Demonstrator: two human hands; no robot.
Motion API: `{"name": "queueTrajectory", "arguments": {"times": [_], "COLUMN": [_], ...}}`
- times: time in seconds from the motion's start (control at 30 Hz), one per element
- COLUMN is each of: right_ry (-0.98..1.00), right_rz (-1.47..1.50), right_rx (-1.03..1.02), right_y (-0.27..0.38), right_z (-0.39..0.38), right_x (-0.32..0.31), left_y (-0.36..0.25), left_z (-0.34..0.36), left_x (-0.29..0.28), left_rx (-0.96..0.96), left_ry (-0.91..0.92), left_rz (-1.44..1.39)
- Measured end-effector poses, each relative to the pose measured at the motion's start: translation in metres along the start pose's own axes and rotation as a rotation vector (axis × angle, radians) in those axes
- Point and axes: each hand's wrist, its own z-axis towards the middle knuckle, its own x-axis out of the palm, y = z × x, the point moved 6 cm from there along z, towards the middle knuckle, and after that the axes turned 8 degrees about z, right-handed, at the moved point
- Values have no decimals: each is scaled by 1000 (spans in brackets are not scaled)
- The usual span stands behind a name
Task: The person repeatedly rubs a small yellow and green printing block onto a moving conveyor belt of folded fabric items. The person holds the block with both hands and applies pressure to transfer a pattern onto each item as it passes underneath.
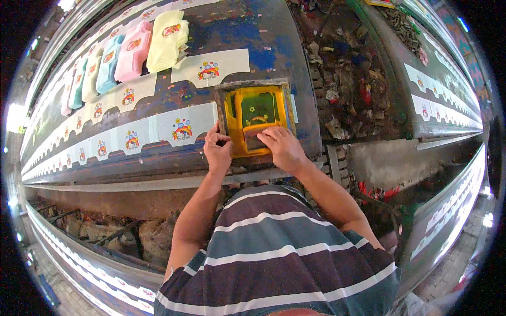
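A screen printing frame lies on the dark printing table, its inside smeared with yellow ink around a green-tinted screen. My right hand grips a squeegee with a yellow-stained edge, low inside the frame. At the frame's lower left side, my left hand has its fingers curled against the edge; part of its grip is hidden. Pale cut fabric pieces with colourful cartoon prints run in a row to the left. Another printed piece lies just beyond the frame.
Stacks of cut fabric in yellow, pink and blue sit at the far left of the table. Beyond its right end is a littered gap. More printed pieces line a neighbouring table at right.
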Motion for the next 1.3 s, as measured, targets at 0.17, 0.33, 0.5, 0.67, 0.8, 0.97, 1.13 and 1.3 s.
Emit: {"name": "queueTrajectory", "arguments": {"times": [0.17, 0.33, 0.5, 0.67, 0.8, 0.97, 1.13, 1.3], "right_ry": [-49, -54, -6, 55, 1, 97, 135, -232], "right_rz": [15, -29, -29, -42, -56, -28, 96, 197], "right_rx": [-33, -7, -17, -78, -164, -86, -43, 1], "right_y": [-43, -73, -78, -55, -19, 7, 12, -7], "right_z": [66, 126, 135, 87, 38, 0, -15, -43], "right_x": [-3, -21, -27, -8, -3, 3, -3, -41], "left_y": [1, 8, -3, -16, -14, -1, -8, -37], "left_z": [-3, 10, 4, 3, 6, 7, 12, 11], "left_x": [1, 11, 4, -1, 1, 2, 0, -10], "left_rx": [-44, 10, 11, 6, 74, 57, 107, -17], "left_ry": [19, -3, -18, 2, -21, -21, -61, -9], "left_rz": [-124, -184, -137, 10, 70, 13, 124, 38]}}
